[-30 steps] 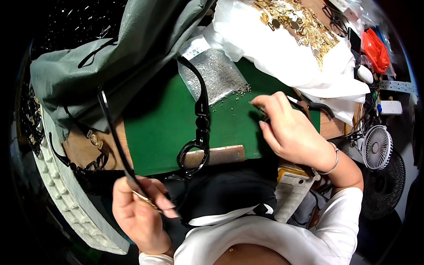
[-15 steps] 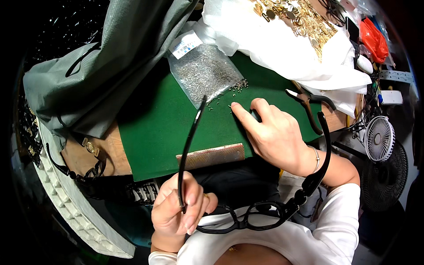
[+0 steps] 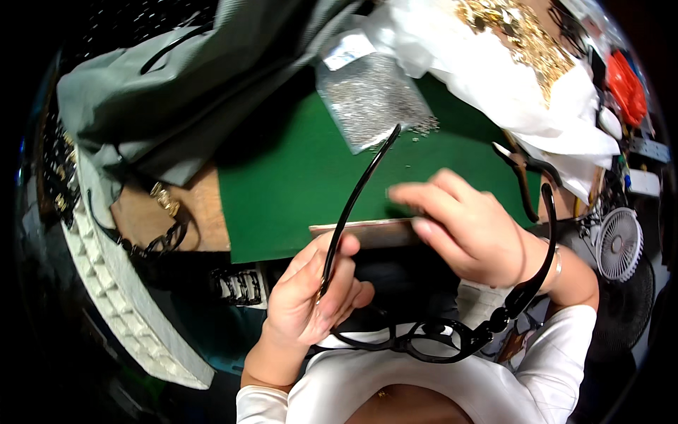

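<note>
My left hand grips black eyeglasses by one arm, which points up over the green mat; the rims hang low, and the other arm rises in front of my right wrist. My right hand, slightly blurred, has bent fingers over the mat, around something dark I cannot make out. A ridged metal strip lies along the mat's front edge. Behind is a clear bag of tiny silver pieces, some loose beside it. Pliers lie at the mat's right.
Grey-green fabric covers the back left, above more black frames and a white ridged tray. Gold parts lie on white wrapping. A red bag and white fan are at right.
The eyeglasses have swung down and rightward from over the mat, with my left hand moving right and upward. My right hand has shifted slightly, its fingers still bent. The view has also shifted.
</note>
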### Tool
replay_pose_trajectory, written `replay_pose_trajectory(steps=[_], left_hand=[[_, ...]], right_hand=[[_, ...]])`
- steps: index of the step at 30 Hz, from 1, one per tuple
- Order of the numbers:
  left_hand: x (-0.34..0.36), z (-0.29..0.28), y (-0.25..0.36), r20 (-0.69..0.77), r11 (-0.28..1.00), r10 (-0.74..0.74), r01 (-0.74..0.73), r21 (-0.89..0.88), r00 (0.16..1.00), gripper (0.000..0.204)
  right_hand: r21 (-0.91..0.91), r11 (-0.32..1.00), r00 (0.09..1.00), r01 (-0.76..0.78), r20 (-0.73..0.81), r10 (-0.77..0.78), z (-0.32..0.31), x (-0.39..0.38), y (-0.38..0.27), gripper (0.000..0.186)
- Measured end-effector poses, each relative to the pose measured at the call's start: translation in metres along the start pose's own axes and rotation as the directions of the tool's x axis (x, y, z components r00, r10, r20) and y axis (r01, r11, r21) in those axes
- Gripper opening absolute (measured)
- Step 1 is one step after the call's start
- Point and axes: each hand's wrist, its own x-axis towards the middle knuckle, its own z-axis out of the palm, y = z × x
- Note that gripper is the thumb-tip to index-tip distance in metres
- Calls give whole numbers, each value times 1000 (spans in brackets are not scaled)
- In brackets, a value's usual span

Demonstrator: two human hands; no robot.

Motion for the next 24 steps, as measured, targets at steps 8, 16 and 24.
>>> replay_pose_trajectory(steps=[8,16,24], left_hand=[[-4,-6,1,1,994,-52,52,-93,999,30],[-4,-7,-4,-57,992,-70,64,-109,996,32],[-4,-15,-2,-74,991,-131,128,-45,989,34]], right_hand=[[838,247,860,-487,509,-30,-6,16,-38,20],[779,270,814,-565,580,29,-7,13,-37,23],[711,164,729,-684,675,114,-5,10,-36,26]])
